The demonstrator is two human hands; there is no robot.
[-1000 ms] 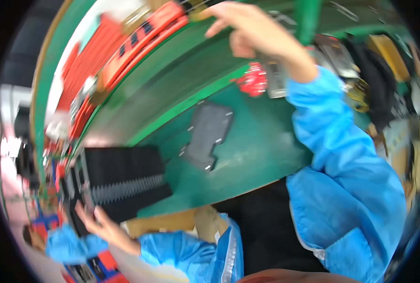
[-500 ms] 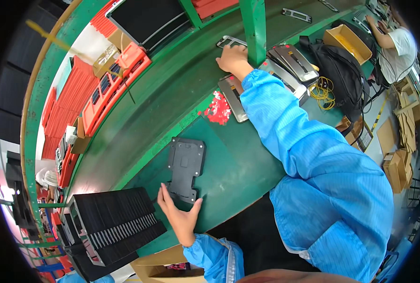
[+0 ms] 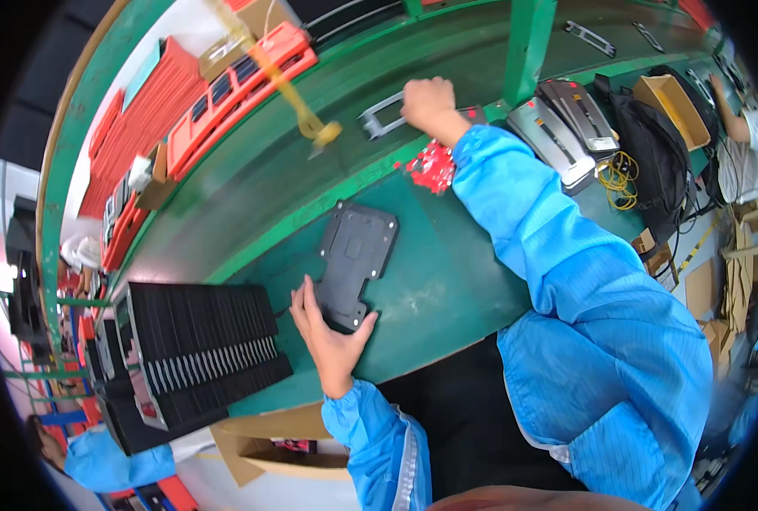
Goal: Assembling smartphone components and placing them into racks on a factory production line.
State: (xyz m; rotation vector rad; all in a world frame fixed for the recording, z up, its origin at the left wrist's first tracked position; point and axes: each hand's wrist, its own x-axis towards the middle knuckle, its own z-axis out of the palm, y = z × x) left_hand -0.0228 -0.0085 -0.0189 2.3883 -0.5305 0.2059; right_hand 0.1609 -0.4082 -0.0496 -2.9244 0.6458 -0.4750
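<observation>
A dark grey plate (image 3: 355,247) with a notched side and small bright round spots near its corners lies flat on the green bench. Around its near end my left hand (image 3: 332,341) is spread, fingers by the left edge and thumb by the near right corner; whether they press on it I cannot tell. Farther off, my right hand (image 3: 430,106) is closed on the right end of a thin silver rectangular frame (image 3: 370,126) over the far metal strip of the bench. Below that hand sits a pile of small red and white pieces (image 3: 432,166).
At the left stands a rack of black slotted panels (image 3: 200,341). Silver and dark flat devices (image 3: 553,140), a yellow cable (image 3: 619,180) and a black backpack (image 3: 647,145) lie to the right. A green post (image 3: 528,55) rises beyond my right hand. A yellow strap (image 3: 289,89) hangs at upper left.
My right hand has moved left, away from the green post, bringing the silver frame with it. The whole view has shifted and turned slightly. My left hand stays around the plate's near end.
</observation>
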